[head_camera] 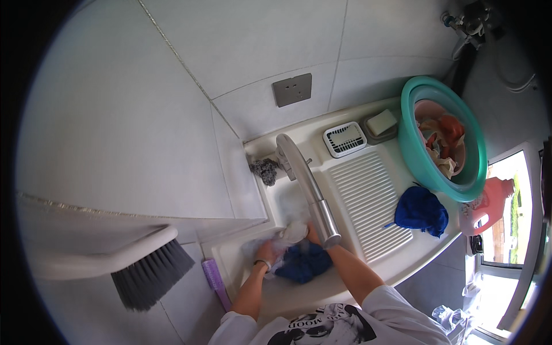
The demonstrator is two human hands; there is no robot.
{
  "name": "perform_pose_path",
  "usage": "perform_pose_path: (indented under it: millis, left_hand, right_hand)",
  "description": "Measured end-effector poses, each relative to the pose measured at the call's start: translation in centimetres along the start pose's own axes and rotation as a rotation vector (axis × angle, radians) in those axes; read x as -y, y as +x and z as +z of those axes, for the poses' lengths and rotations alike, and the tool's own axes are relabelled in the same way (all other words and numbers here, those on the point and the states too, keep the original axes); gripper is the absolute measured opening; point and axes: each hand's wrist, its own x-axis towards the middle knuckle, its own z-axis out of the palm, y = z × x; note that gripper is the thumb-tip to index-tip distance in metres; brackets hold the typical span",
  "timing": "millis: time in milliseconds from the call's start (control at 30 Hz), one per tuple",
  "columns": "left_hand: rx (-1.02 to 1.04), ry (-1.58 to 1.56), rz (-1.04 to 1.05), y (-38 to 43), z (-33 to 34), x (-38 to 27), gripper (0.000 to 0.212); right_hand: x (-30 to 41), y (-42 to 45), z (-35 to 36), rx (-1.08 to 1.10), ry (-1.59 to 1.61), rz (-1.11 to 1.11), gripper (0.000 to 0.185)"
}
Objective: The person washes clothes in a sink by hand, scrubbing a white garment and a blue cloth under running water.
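Both hands are down in the white sink basin (293,194), partly blurred. My left hand (267,252), with a band on its wrist, is on whitish wet cloth. A pale cloth (294,232) lies between the two hands, and my right hand (313,233) is at its edge, partly hidden behind the metal faucet (312,189). A dark blue cloth (304,263) lies in the basin between my forearms. Another blue cloth (420,211) rests in a heap on the right of the ribbed washboard (371,202).
Soap dishes (345,139) stand along the back ledge, beside a steel-wool-like scourer (265,171). A teal basin (405,146) holding clothes and a pink jug (491,202) are at the right. At the left are a grey-bristled brush (151,274) and a purple brush (214,276).
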Motion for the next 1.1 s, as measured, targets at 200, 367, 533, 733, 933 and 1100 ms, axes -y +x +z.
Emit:
perform_pose_path:
  millis: [200, 367, 533, 733, 933, 1100]
  left_hand:
    - [-0.209, -0.274, 0.01, -1.4, -2.3, -4.9, 0.048]
    - [-0.257, -0.286, 0.052, -5.8, -4.6, -4.7, 0.062]
    - [-0.143, 0.249, 0.252, -8.4, -2.6, -7.5, 0.082]
    - [0.17, 0.93, 0.016, -4.3, 7.0, -2.4, 0.069]
    - [0.346, 0.779, -0.094, 1.7, 8.0, 1.2, 0.051]
    - [0.105, 0.357, -0.066, -0.6, 2.0, -1.5, 0.053]
  right_hand:
    - [4.5, -10.8, -8.1, -0.285, 0.2, 0.162, 0.05]
    - [9.0, -16.6, -11.5, -0.201, 0.015, 0.427, 0.066]
    - [6.6, -16.6, -6.7, 0.022, -0.279, 0.318, 0.085]
    - [10.3, -13.2, -5.8, 0.23, -0.421, 0.266, 0.086]
    - [-4.4, -4.3, 6.4, 0.041, -0.677, 0.124, 0.067]
    - [-5.4, -4.2, 2.8, -0.033, 0.059, 0.132, 0.053]
